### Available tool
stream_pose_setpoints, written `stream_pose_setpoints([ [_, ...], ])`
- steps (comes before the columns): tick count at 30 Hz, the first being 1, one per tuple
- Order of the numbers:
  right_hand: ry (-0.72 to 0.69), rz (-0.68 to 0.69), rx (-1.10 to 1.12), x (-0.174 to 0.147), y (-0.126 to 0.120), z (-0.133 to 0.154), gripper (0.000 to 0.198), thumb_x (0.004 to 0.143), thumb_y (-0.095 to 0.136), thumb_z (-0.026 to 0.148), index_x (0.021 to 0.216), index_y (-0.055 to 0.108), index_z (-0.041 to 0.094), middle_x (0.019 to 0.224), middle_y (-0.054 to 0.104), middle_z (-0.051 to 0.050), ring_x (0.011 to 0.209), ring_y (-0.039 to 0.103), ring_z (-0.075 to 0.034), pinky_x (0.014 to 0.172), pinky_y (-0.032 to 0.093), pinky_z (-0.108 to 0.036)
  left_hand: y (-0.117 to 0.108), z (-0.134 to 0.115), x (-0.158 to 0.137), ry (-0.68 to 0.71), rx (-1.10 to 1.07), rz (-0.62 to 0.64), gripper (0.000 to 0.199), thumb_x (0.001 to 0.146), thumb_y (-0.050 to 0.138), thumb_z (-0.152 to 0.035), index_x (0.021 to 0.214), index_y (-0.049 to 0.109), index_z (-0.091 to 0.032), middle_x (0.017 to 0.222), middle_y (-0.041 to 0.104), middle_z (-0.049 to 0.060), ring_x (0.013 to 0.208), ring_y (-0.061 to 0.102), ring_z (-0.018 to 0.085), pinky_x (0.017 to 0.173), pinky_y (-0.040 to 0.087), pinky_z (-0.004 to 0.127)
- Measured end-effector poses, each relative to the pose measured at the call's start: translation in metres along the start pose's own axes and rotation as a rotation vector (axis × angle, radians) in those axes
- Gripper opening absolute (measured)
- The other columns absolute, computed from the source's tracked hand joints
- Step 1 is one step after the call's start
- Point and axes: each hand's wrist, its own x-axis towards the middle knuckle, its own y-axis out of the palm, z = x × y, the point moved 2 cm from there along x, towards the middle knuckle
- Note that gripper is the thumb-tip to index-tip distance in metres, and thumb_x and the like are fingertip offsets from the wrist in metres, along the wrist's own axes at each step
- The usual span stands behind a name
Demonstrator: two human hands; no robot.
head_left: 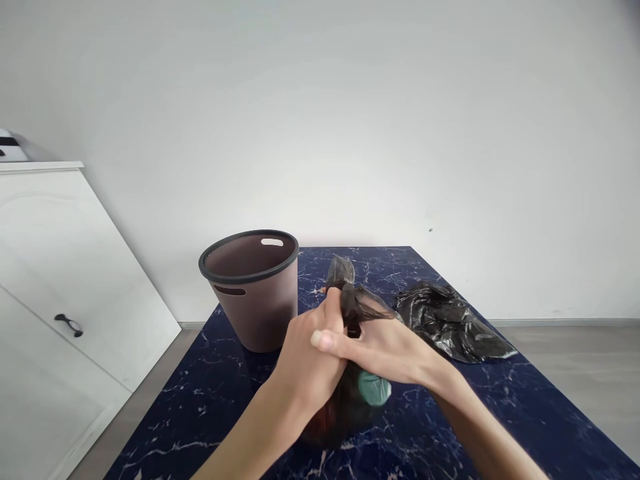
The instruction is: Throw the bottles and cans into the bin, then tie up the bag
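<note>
A filled black plastic garbage bag [342, 272] is gathered at its neck between my two hands over the table. My left hand [313, 347] is closed around the twisted neck, a tuft of thin plastic sticking up above its fingers. Across it lies my right hand [387, 343], its thumb over the back of the left hand and its fingers in the plastic, partly hidden. Below the hands the bag's body hangs in shadow. A round teal object [374, 388] shows beside or through the plastic there; its kind is unclear.
A brown wastebasket [263, 303] with a dark rim stands at the left on the dark blue marbled table [210, 407]. Another crumpled black plastic bag [445, 320] lies near the right edge. A white cabinet [55, 293] is at the left, a wall [350, 133] behind.
</note>
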Motion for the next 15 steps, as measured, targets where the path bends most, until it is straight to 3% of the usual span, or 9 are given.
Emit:
stream_pose_setpoints([
  [4, 0.055, -0.162, 0.042, 0.004, 0.006, -0.003, 0.038, 0.096, 0.066, 0.061, 0.086, 0.072, 0.025, 0.088, 0.074, -0.004, 0.089, 0.068, -0.026, 0.078, 0.055, -0.039, 0.0, -0.01, -0.004, 0.079, 0.172, 0.038, 0.013, 0.1, 0.046, -0.014, 0.098, 0.055, -0.023, 0.089, 0.069, 0.008, 0.075, 0.066, 0.027, 0.067, 0.047, 0.037],
  [7, 0.09, -0.277, 0.068, 0.006, 0.002, -0.006, 0.047, 0.1, 0.056, 0.066, 0.096, 0.078, 0.025, 0.094, 0.077, -0.005, 0.1, 0.071, -0.029, 0.091, 0.055, -0.042, 0.0, -0.013, -0.004, 0.092, 0.17, 0.055, 0.018, 0.102, 0.042, -0.013, 0.107, 0.057, -0.021, 0.094, 0.07, 0.011, 0.085, 0.069, 0.03, 0.081, 0.052, 0.044],
  [9, 0.068, -0.319, 0.073, 0.007, -0.002, -0.007, 0.049, 0.101, 0.053, 0.067, 0.104, 0.081, 0.026, 0.103, 0.078, -0.006, 0.108, 0.071, -0.029, 0.101, 0.053, -0.041, -0.002, -0.012, -0.003, 0.059, 0.063, 0.038, 0.013, 0.104, 0.047, -0.02, 0.111, 0.058, -0.021, 0.098, 0.071, 0.011, 0.093, 0.07, 0.032, 0.083, 0.053, 0.044],
  [11, 0.057, -0.376, 0.089, 0.005, -0.008, -0.007, 0.055, 0.101, 0.049, 0.071, 0.107, 0.082, 0.027, 0.103, 0.079, -0.006, 0.104, 0.073, -0.027, 0.101, 0.054, -0.04, -0.004, -0.011, -0.001, 0.024, -0.121, 0.073, 0.012, 0.106, 0.051, -0.03, 0.109, 0.059, -0.021, 0.102, 0.073, 0.01, 0.096, 0.07, 0.031, 0.083, 0.053, 0.041],
  [15, 0.126, -0.447, 0.154, -0.002, -0.022, -0.007, 0.067, 0.099, 0.04, 0.079, 0.108, 0.081, 0.026, 0.093, 0.078, -0.005, 0.07, 0.071, -0.022, 0.075, 0.061, -0.038, -0.006, -0.003, 0.006, -0.05, -0.46, 0.274, 0.026, 0.109, 0.05, -0.043, 0.102, 0.064, -0.022, 0.102, 0.074, 0.005, 0.092, 0.069, 0.024, 0.083, 0.052, 0.034],
])
